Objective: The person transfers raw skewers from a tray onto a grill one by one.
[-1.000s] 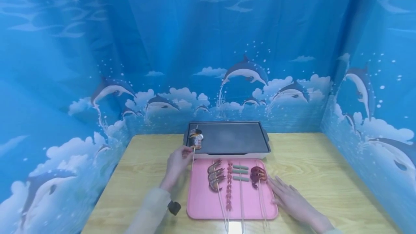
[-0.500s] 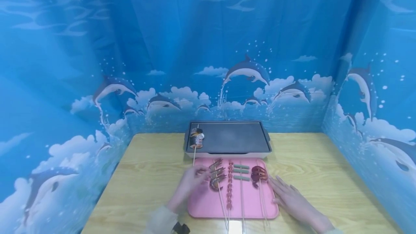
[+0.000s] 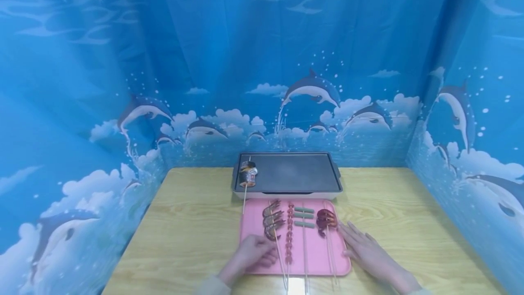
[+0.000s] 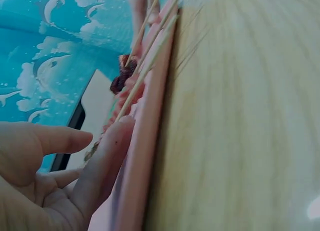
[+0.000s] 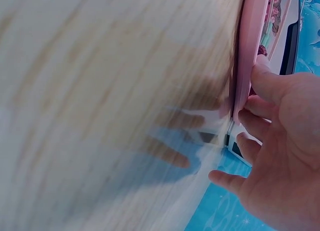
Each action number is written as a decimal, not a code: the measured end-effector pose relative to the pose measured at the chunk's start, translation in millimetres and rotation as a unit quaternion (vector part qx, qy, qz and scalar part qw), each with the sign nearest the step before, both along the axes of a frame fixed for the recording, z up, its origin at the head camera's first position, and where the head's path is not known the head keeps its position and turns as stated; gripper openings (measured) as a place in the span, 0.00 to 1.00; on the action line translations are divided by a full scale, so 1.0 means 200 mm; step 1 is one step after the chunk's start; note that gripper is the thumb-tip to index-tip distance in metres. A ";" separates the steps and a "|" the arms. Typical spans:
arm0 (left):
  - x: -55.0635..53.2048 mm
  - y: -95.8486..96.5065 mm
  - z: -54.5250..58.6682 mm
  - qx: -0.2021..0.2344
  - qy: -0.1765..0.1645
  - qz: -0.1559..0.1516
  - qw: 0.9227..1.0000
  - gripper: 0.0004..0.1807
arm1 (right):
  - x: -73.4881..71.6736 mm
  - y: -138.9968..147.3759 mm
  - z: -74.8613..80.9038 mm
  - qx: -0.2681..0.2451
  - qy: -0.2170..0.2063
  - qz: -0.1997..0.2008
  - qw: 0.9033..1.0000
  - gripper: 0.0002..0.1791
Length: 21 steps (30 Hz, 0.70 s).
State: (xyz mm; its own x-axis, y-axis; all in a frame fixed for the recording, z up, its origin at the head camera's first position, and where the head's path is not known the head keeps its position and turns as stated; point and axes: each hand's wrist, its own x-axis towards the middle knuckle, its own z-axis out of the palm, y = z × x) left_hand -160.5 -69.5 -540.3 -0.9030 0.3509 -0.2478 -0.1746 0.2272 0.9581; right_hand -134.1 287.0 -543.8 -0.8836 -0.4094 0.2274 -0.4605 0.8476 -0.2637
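Note:
My left hand is over the lower left of the pink tray, beside the stick of a shrimp skewer. In the left wrist view its fingers are spread, one fingertip at a thin wooden stick and no grip around it. My right hand lies along the tray's right edge with fingers extended, touching the rim in the right wrist view. On the tray, right of the shrimp, lie a skewer of small red pieces, one of green sticks and a dark red octopus-like skewer.
A dark flat griddle stands behind the tray. Across its left side lies a skewer of silvery-skinned fish chunks, its stick hanging over the front edge. Blue dolphin-print curtains enclose the wooden table behind and at both sides.
My left hand has let go of the fish skewer on the griddle and moved back, down and right, to the shrimp skewer's stick. My right hand stays at the tray's edge.

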 end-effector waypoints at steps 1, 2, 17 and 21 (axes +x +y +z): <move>0.01 0.01 -0.01 0.004 -0.005 0.000 1.000 0.11 | 0.00 0.00 0.00 0.001 -0.001 -0.002 1.000 0.34; 0.01 0.01 -0.01 0.010 -0.012 0.002 1.000 0.11 | 0.00 0.00 0.00 0.000 -0.003 -0.002 1.000 0.34; 0.07 0.02 0.01 0.037 -0.013 0.044 0.998 0.17 | 0.01 0.00 0.01 -0.005 -0.002 0.001 1.000 0.33; 0.10 0.02 0.04 0.042 -0.023 0.047 0.998 0.17 | 0.00 -0.01 0.01 -0.007 -0.003 0.001 1.000 0.34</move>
